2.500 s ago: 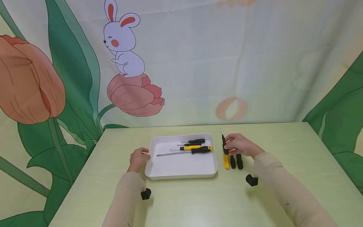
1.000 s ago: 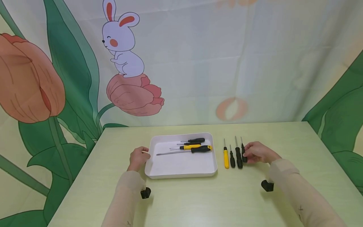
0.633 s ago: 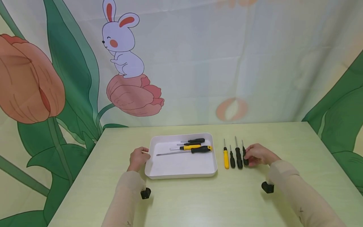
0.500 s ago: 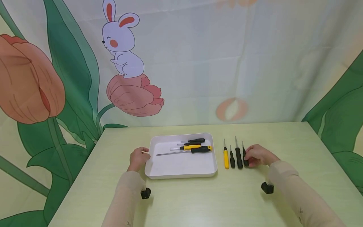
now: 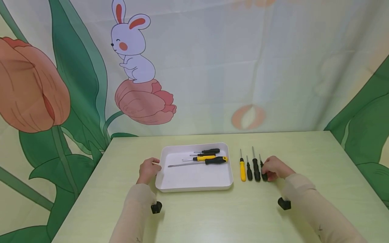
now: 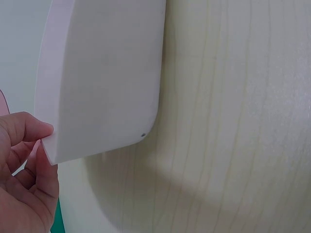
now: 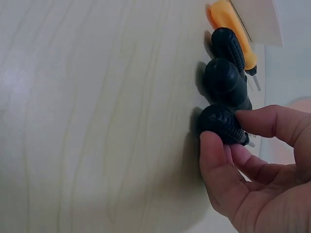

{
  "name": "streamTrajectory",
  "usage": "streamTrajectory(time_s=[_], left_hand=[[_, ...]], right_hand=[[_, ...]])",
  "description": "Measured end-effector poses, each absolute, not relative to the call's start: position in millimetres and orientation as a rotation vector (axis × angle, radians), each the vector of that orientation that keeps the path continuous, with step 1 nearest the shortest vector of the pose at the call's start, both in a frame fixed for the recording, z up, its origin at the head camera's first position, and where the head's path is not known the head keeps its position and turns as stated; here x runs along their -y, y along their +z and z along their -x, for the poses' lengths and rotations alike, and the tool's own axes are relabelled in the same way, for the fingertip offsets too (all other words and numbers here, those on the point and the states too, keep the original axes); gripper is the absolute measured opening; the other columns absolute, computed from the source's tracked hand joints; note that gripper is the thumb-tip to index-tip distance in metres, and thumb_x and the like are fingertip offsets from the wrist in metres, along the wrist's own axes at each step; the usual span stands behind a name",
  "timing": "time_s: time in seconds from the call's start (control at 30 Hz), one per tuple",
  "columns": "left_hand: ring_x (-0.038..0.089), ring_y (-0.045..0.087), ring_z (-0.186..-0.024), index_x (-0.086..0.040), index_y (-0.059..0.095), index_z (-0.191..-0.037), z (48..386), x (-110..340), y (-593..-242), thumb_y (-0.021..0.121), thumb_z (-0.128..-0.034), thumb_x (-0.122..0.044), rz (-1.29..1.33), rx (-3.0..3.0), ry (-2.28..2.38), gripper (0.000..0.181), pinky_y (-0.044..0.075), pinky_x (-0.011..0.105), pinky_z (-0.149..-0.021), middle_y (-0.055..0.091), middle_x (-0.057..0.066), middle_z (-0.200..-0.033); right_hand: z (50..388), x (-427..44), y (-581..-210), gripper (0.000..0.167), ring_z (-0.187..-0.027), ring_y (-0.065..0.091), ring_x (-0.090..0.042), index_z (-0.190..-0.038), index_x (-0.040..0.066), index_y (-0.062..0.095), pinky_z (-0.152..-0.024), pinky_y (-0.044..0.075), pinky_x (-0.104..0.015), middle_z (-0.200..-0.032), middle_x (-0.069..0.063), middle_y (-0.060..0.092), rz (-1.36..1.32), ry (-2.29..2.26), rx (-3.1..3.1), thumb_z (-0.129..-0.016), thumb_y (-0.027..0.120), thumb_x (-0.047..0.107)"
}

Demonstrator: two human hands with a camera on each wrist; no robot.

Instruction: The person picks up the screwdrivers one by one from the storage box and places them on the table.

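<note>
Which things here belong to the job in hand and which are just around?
Likely the job: white tray, pinched by the left hand; black screwdriver, pinched by the right hand; three more screwdrivers alongside; four screwdrivers inside the tray.
Just surroundings: rabbit-print backdrop, wrist cameras.

- Tray (image 5: 194, 179): plain white.
- Longest screwdriver in the tray (image 5: 216, 160): black handle, yellow at the butt, silvery shaft.
- Yellow screwdriver in the tray (image 5: 207, 158): black collar.
- Two other tray screwdrivers (image 5: 212, 150): black handles.
- Yellow screwdriver on the table (image 5: 242, 171): black collar, silvery shaft.
- Three remaining table screwdrivers (image 5: 257, 173): black handles.
- Table (image 5: 197, 216): pale yellow-green, with fine wood-grain lines.
- Sleeves (image 5: 316, 209): beige, small dark cross-shaped marks.
- Cuff devices (image 5: 156, 207): black.
- Backdrop (image 5: 206, 67): whitish, printed with green leaves, orange and pink tulips, and a white rabbit with red inner ears.
</note>
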State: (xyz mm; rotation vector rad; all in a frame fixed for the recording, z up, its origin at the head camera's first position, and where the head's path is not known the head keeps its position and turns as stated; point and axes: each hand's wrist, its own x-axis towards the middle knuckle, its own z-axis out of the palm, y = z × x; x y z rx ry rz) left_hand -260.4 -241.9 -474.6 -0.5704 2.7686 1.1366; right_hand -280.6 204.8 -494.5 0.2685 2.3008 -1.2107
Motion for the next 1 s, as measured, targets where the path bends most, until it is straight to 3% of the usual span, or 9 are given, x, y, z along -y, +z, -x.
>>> streamTrajectory(time_s=[0.13,0.27,0.43,1.0], left_hand=[[0.02,0.056,-0.073,-0.003,0.057,-0.106,259.8,241.4,-474.1,0.053,-0.079,-0.009,0.568,-2.77,1.138,0.028,0.043,0.024,-0.058,0.061,0.015,-0.094],[0.02,0.056,-0.073,-0.003,0.057,-0.106,259.6,240.7,-473.5,0.053,-0.079,-0.009,0.572,-2.771,1.138,0.028,0.043,0.024,-0.058,0.061,0.015,-0.095],[0.02,0.056,-0.073,-0.003,0.057,-0.107,259.7,240.1,-473.8,0.053,-0.0793,-0.009,0.579,-2.77,1.143,0.029,0.044,0.024,-0.059,0.061,0.015,-0.096],[0.02,0.057,-0.071,-0.002,0.057,-0.107,258.8,240.7,-473.4,0.053,-0.0784,-0.008,0.557,-2.792,1.133,0.029,0.044,0.024,-0.058,0.061,0.016,-0.094]], right_hand=[[290.3,-210.3,-510.6,0.018,-0.046,0.053,-0.016,-0.084,-0.003,0.048,-0.048,0.049,-0.03,-0.061,-0.006,0.052,-0.245,-1.196,-2.311,-0.068,0.057,-0.001],[286.3,-205.4,-503.3,0.015,-0.044,0.052,-0.015,-0.077,-0.001,0.045,-0.047,0.049,-0.03,-0.058,-0.006,0.05,-0.283,-1.178,-2.328,-0.066,0.055,-0.001],[273.5,-195.6,-481.9,0.013,-0.044,0.05,-0.014,-0.075,-0.001,0.043,-0.046,0.048,-0.027,-0.059,-0.006,0.049,-0.332,-1.152,-2.351,-0.068,0.054,-0.001],[272.1,-194.6,-481.8,0.013,-0.047,0.051,-0.014,-0.076,0.0,0.044,-0.047,0.048,-0.027,-0.059,-0.004,0.05,-0.348,-1.19,-2.345,-0.068,0.053,-0.001]])
